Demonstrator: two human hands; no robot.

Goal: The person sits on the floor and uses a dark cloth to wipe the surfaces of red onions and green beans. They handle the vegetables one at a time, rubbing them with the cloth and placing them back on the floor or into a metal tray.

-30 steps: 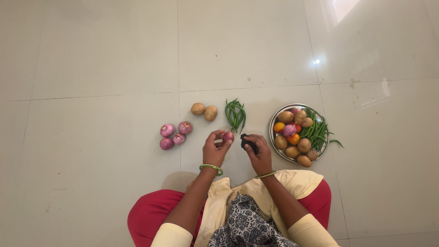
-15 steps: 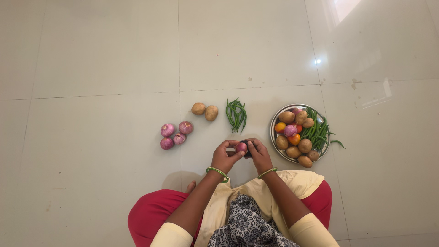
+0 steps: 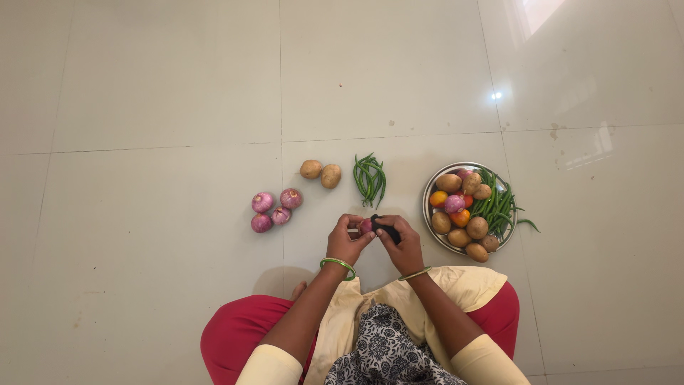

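Observation:
I sit on a tiled floor. My left hand holds a small red onion in its fingertips. My right hand grips a small black object and presses it against the onion; what the object is I cannot tell. Both hands meet just in front of my lap, left of a round steel plate.
The plate holds potatoes, tomatoes, an onion and green beans. On the floor lie a bunch of green beans, two potatoes and several red onions. My red-clad knees spread at the bottom.
My left hand brought the onion rightward to meet my right hand. The black object now rests against the onion.

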